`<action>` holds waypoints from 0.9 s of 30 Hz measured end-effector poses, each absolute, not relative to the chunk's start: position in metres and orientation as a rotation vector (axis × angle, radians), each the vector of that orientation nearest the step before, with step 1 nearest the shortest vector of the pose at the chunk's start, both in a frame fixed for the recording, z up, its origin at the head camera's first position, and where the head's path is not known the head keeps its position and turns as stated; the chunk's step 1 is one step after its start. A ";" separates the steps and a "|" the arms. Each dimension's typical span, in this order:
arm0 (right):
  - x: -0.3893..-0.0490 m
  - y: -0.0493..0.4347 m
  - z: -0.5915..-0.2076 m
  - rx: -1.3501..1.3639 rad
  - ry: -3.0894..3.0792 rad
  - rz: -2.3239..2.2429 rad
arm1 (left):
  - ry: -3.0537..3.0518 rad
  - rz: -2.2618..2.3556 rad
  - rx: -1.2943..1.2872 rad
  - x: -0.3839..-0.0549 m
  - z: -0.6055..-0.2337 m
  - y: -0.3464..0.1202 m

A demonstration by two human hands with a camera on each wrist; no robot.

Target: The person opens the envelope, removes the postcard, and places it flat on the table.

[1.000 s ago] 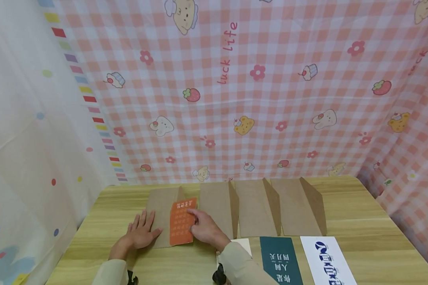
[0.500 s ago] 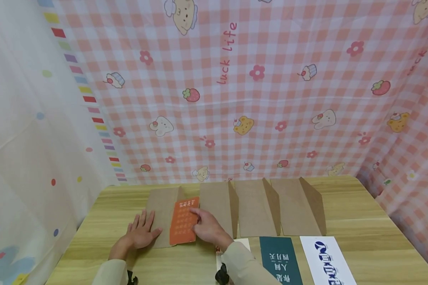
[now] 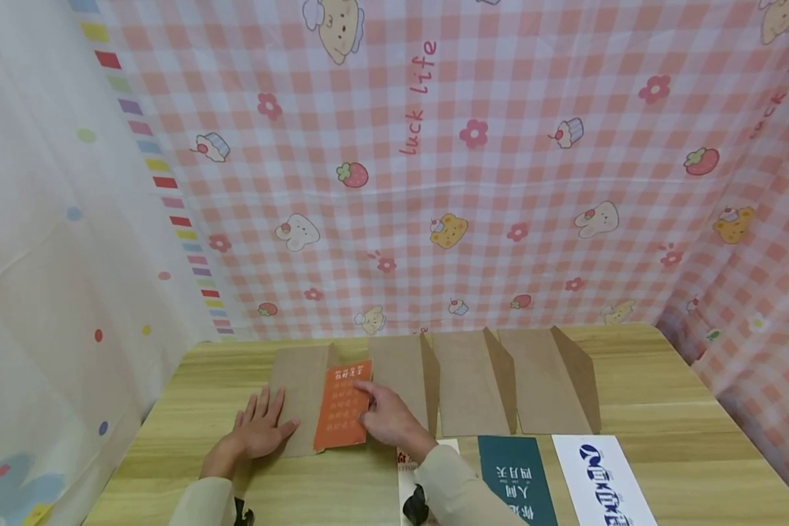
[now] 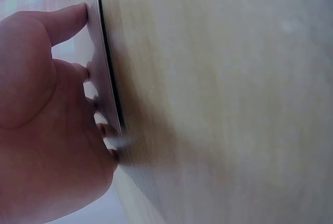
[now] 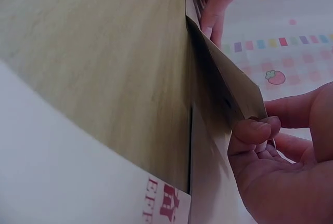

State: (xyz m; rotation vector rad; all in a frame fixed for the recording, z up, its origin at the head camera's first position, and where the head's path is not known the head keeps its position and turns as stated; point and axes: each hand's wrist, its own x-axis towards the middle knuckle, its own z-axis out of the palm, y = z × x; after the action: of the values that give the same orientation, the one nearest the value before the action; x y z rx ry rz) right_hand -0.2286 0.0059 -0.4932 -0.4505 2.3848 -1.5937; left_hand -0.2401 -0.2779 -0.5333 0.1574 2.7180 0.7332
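An orange card (image 3: 342, 413) with pale writing lies over the right part of the leftmost brown envelope (image 3: 297, 372). My right hand (image 3: 394, 420) pinches the card's right edge, index finger on its face. In the right wrist view, thumb and fingers of the right hand (image 5: 281, 182) close on the edge of a raised sheet with a brown underside; whether the envelope flap is held too, I cannot tell. My left hand (image 3: 259, 432) rests flat on the envelope's left side with its fingers spread. The left wrist view shows the left hand (image 4: 47, 115) low against the envelope's edge.
Three more brown envelopes (image 3: 470, 387) stand in a row to the right, flaps unfolded. Nearer me lie a green card (image 3: 509, 467), a white card (image 3: 595, 467) and a cream card (image 3: 450, 444) partly under my right sleeve. A checked cloth (image 3: 434, 183) hangs behind the table.
The right hand and the orange card have shifted a little to the right, with the card's far end moving more. My left hand has stayed in place.
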 end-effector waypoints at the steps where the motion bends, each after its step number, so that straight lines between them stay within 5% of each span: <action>1: -0.228 0.007 -0.493 -0.449 2.383 -1.597 | 2.719 0.726 0.156 -0.240 -0.533 -0.278; 27: -0.220 0.029 -0.491 -0.455 2.320 -1.674 | 2.713 0.785 0.150 -0.227 -0.502 -0.260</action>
State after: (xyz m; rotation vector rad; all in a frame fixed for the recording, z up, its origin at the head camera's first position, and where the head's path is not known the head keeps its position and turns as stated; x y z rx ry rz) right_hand -0.2200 0.0287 -0.4910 -0.4547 2.3202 -1.6737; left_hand -0.2269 -0.2605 -0.5018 0.1502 2.7131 0.7851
